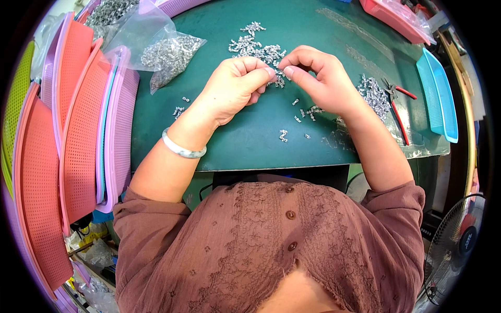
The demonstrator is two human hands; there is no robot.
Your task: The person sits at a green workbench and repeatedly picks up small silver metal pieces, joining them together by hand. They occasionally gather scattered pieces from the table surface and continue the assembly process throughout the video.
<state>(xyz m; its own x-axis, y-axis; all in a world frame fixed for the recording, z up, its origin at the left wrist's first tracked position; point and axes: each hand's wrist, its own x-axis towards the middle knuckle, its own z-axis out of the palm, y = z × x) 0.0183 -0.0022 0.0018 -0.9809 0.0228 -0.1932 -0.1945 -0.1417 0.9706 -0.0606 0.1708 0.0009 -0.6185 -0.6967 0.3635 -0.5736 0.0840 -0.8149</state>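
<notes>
Over metal pieces [248,48], left hand [237,86] and right hand [323,78] curl, any grip indiscernible.

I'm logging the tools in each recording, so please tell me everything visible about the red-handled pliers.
The pliers have a dark, metallic-looking head and two slim red handles, which look plastic-coated. They lie on the green tabletop, handles spread wide: one points right, the other toward the table's near edge. The head points away from the person, beside the right-hand pile of small silvery pieces; whether they touch is unclear. The right hand is not touching them.
</notes>
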